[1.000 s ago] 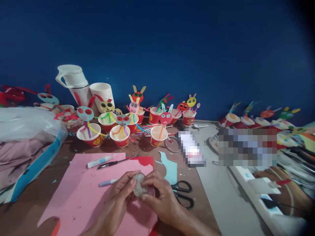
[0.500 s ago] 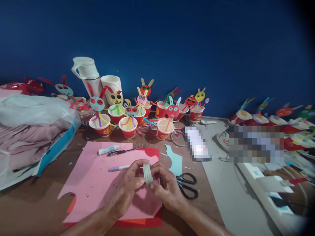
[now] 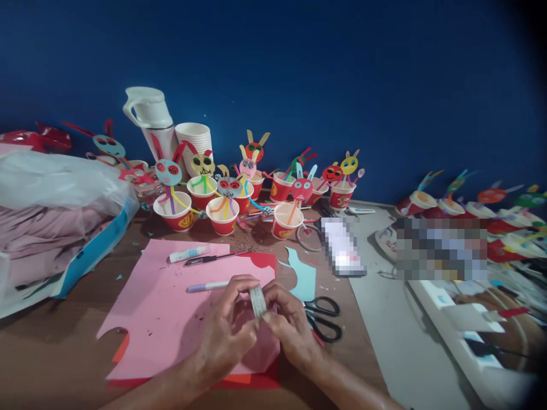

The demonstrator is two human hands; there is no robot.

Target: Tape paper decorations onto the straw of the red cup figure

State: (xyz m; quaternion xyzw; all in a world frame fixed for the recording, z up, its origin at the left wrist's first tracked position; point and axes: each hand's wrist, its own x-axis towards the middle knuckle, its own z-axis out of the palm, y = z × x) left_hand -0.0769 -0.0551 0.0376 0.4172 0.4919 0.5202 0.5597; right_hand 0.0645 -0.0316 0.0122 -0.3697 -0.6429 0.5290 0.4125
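Between my two hands is a small roll of tape (image 3: 257,302), pale and seen from its rim. My left hand (image 3: 226,327) grips its left side, forefinger on the top edge. My right hand (image 3: 290,327) pinches its lower right edge with thumb and fingers closed. Both hands are above pink paper (image 3: 162,319), with red and orange sheets showing under it. A capped marker (image 3: 205,287) lies just left of my left hand. Beyond it are a glue stick (image 3: 188,254) and a black pen (image 3: 205,259). Black-handled scissors (image 3: 327,319) lie right of my right hand, near a cut light-blue paper (image 3: 304,279).
Several red paper cups (image 3: 173,213) with paper bunny faces on pipe cleaners stand at the back. Behind them are a white jug (image 3: 147,108) and stacked cups (image 3: 194,142). A plastic bag (image 3: 60,179) lies left; a blurred-out phone (image 3: 342,245) and power strip (image 3: 444,319) are right.
The roll of tape has turned slightly in my fingers, and my left thumb has come down from it. The view has shifted a little.
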